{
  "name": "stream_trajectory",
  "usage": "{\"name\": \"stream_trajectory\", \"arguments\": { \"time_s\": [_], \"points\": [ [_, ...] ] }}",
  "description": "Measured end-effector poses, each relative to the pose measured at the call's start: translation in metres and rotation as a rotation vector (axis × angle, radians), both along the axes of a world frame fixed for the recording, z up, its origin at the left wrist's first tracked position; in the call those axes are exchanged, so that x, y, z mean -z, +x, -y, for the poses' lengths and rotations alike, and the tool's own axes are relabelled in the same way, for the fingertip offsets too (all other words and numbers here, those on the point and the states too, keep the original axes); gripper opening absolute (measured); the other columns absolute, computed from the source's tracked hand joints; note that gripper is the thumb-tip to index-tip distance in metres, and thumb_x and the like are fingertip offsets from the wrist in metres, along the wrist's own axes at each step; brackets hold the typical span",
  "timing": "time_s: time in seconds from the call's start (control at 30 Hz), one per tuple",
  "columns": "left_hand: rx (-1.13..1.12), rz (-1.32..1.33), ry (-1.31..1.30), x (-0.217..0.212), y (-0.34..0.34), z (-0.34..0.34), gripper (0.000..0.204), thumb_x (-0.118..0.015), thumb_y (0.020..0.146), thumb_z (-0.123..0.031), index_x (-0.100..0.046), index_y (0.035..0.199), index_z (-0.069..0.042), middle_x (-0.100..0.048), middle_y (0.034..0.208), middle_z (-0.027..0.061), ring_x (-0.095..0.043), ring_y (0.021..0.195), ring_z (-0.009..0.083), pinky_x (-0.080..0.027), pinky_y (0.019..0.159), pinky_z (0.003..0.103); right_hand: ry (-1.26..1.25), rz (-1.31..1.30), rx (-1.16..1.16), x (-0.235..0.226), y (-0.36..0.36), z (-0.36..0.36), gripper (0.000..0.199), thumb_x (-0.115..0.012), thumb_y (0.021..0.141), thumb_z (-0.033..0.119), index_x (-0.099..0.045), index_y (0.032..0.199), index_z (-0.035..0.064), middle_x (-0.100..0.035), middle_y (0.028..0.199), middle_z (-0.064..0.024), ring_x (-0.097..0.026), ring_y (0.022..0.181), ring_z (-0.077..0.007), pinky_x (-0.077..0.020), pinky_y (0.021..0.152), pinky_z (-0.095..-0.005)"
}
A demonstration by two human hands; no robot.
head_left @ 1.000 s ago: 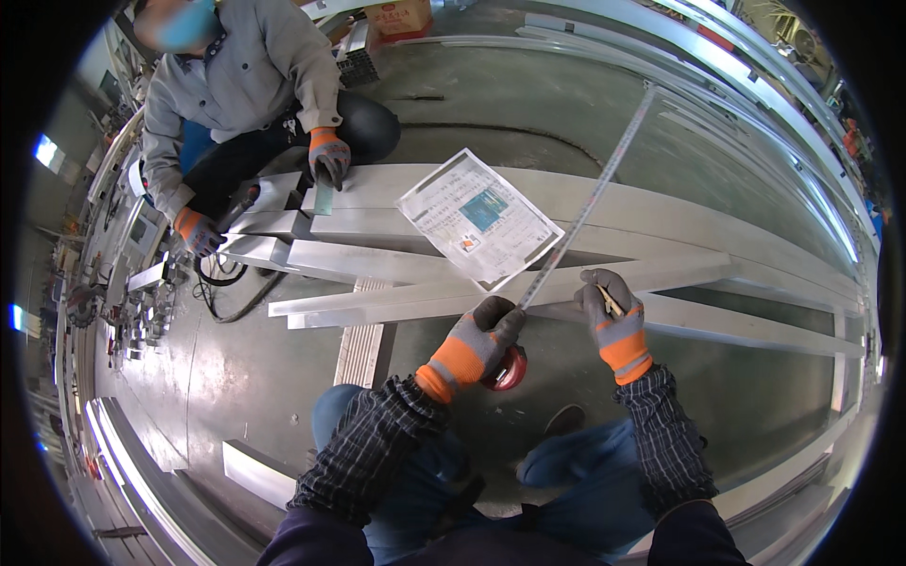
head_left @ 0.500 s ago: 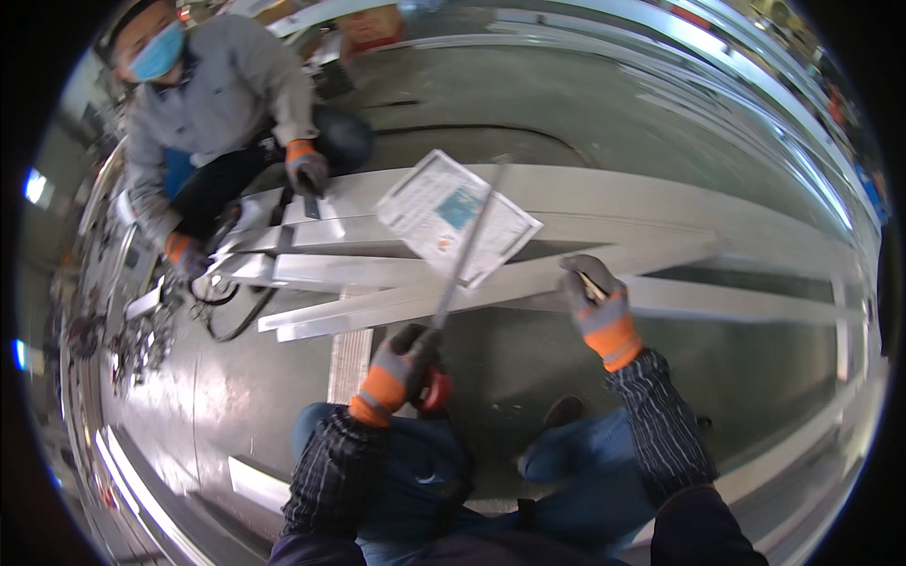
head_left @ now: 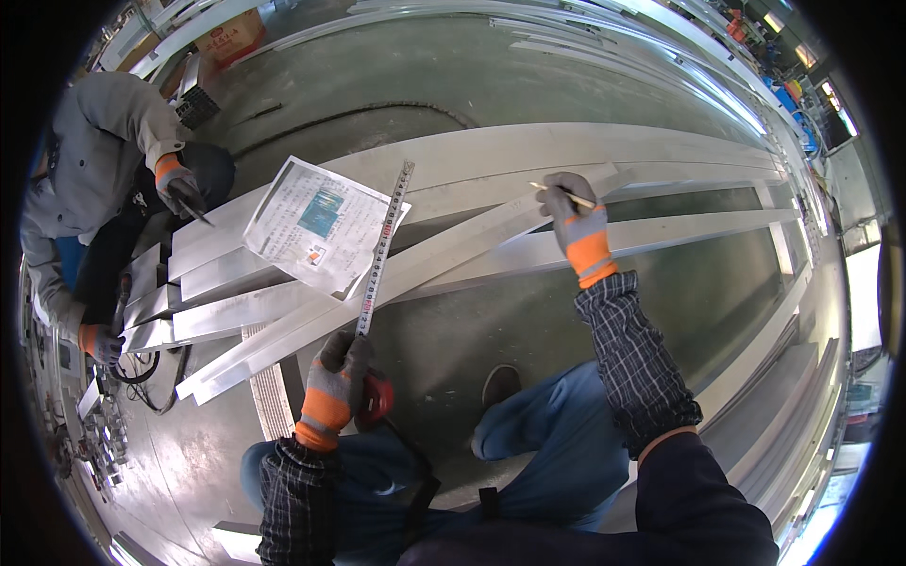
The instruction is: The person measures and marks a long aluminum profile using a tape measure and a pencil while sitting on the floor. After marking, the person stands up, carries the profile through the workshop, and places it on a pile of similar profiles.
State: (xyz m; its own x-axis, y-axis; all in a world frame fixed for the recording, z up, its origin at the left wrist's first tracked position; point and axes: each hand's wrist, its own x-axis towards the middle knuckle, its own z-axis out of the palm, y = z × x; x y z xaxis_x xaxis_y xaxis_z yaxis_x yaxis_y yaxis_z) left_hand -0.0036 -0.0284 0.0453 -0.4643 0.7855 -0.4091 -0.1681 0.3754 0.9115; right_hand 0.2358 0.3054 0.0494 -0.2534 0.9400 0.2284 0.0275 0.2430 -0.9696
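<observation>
My left hand [head_left: 330,391], in a grey and orange glove, grips a tape measure [head_left: 377,397] with a red case. Its marked blade [head_left: 385,241] sticks out forward and crosses the right part of a printed paper sheet [head_left: 283,222]. The sheet lies on long silvery metal bars [head_left: 453,160]. In my gloved right hand [head_left: 580,231] a thin pencil [head_left: 583,202] is pinched, its tip pointing left. That hand is over a bar [head_left: 491,234] laid slantwise across the others.
At the left a co-worker [head_left: 104,132] in grey bends over the bar ends, holding a dark tool in one gloved hand [head_left: 177,184]. A black cable [head_left: 330,118] curves across the floor behind the bars. A cardboard box [head_left: 229,38] and more bars are farther back.
My view has swung right, so the bars and co-worker sit farther left. The co-worker's head has bent down. My right hand has moved forward with the pencil; my left keeps the tape measure.
</observation>
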Motion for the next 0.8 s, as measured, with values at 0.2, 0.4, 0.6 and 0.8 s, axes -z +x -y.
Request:
{"name": "stream_trajectory", "arguments": {
  "time_s": [0.2, 0.4, 0.6, 0.8],
  "points": [
    [-0.041, -0.173, -0.092, 0.022, -0.015, -0.018, 0.018, -0.062, 0.107, -0.019, -0.07, 0.112, -0.003, -0.069, 0.087, 0.0017, -0.062, 0.077, 0.009, -0.051, 0.068, 0.029, -0.108, 0.159, -0.01, 0.058, 0.015, -0.036, 0.008, -0.064, 0.097, 0.005, -0.07, 0.099, 0.0015, -0.074, 0.084, -0.0058, -0.066, 0.077, -0.0104, -0.0532, 0.068, -0.0275],
    [-0.088, -0.133, -0.011, 0.024, -0.015, -0.031, 0.021, -0.062, 0.107, -0.023, -0.068, 0.11, -0.003, -0.066, 0.081, 0.003, -0.065, 0.072, 0.0122, -0.052, 0.065, 0.029, -0.01, 0.198, -0.023, 0.075, 0.01, -0.047, 0.009, -0.068, 0.098, 0.007, -0.071, 0.104, 0.0013, -0.073, 0.09, -0.0043, -0.064, 0.079, -0.0092, -0.0526, 0.071, -0.0263],
    [-0.049, -0.187, -0.071, 0.017, -0.012, -0.036, 0.022, -0.062, 0.107, -0.025, -0.068, 0.109, -0.004, -0.064, 0.077, 0.003, -0.065, 0.069, 0.0131, -0.051, 0.063, 0.03, -0.039, 0.236, -0.027, 0.079, 0.015, -0.049, 0.009, -0.07, 0.097, 0.008, -0.071, 0.104, 0.0024, -0.074, 0.088, -0.0044, -0.067, 0.079, -0.0108, -0.0538, 0.072, -0.0275],
    [-0.038, -0.208, -0.041, 0.024, -0.015, -0.035, 0.022, -0.061, 0.107, -0.026, -0.067, 0.109, -0.005, -0.064, 0.076, 0.0032, -0.066, 0.067, 0.0139, -0.051, 0.062, 0.03, 0.097, 0.329, -0.048, 0.071, 0.011, -0.051, 0.009, -0.069, 0.097, 0.008, -0.07, 0.104, 0.0027, -0.075, 0.085, -0.0074, -0.069, 0.077, -0.0136, -0.0555, 0.072, -0.0292]
  ]
}}
